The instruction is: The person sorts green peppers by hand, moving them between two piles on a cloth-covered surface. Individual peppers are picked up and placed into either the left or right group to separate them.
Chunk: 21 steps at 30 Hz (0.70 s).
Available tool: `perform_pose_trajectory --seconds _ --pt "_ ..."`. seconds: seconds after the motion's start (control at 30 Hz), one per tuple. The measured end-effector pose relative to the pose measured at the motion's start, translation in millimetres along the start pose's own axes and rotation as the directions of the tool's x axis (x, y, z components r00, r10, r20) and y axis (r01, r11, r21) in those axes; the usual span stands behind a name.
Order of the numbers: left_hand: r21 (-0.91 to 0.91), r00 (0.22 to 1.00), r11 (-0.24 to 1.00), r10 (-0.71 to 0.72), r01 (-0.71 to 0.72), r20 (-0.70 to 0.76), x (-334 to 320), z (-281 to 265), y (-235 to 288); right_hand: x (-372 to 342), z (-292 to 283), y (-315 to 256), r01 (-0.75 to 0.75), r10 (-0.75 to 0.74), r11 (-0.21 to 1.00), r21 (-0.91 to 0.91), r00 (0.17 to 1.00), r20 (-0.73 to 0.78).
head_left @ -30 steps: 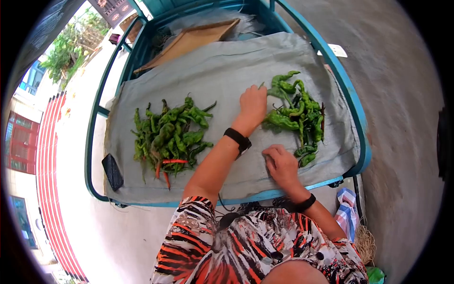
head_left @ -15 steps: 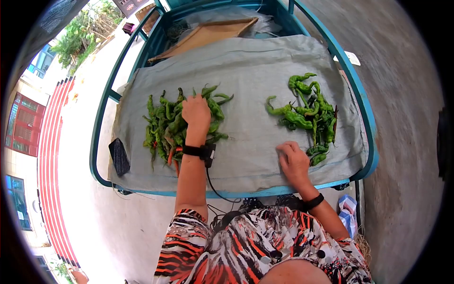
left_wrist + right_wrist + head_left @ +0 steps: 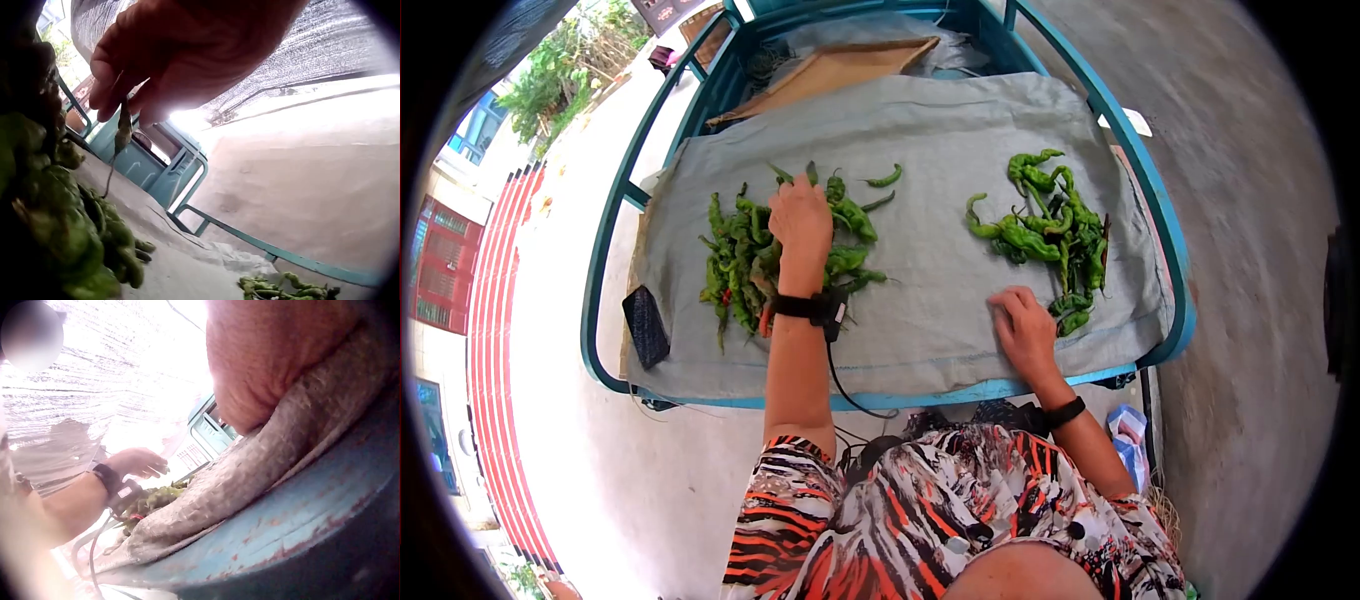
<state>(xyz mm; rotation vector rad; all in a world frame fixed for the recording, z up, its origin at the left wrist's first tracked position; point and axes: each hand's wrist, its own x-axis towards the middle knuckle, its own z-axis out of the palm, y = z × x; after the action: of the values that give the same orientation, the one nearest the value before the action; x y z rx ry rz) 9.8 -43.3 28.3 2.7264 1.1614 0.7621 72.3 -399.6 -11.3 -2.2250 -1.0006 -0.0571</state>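
My left hand (image 3: 802, 222) is over the left pile of green peppers (image 3: 745, 262), with a few red ones among them. In the left wrist view its fingertips pinch a small green pepper (image 3: 123, 132), its thin stem hanging downward. One curved green pepper (image 3: 884, 177) lies by itself just beyond that pile. My right hand (image 3: 1027, 325) rests on the grey cloth (image 3: 930, 260) near the front edge, fingers relaxed and holding nothing. Close beside it is the right pile of long, wrinkled green peppers (image 3: 1030, 240).
The cloth covers the bed of a blue-green cart, bounded by metal rails (image 3: 1145, 190). A dark flat object (image 3: 645, 327) lies at the left front corner. Behind the cloth sits a wooden tray (image 3: 840, 75). A cable (image 3: 845, 385) trails from my left wrist.
My left hand has gone from the right pile over to the left pile and now pinches a small pepper there. A curved pepper now lies apart beyond it. My right hand stays put.
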Motion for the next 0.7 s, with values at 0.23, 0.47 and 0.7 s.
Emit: perform_pose_trajectory --seconds 0.23,0.47,0.7 --pt "0.272 0.973 0.953 0.176 -0.132 -0.146 -4 18 5 0 0 2 0.0 0.0 1.0 0.022 1.0 -0.003" --pt "-0.702 0.769 0.591 0.632 -0.398 0.096 -81 17 116 -9 -1 6 0.314 -0.313 0.948 -0.049 0.949 0.031" --pt "-0.558 0.483 0.59 0.804 -0.583 0.347 -174 23 241 -21 25 28 0.318 -0.343 0.938 0.141 0.909 0.234"
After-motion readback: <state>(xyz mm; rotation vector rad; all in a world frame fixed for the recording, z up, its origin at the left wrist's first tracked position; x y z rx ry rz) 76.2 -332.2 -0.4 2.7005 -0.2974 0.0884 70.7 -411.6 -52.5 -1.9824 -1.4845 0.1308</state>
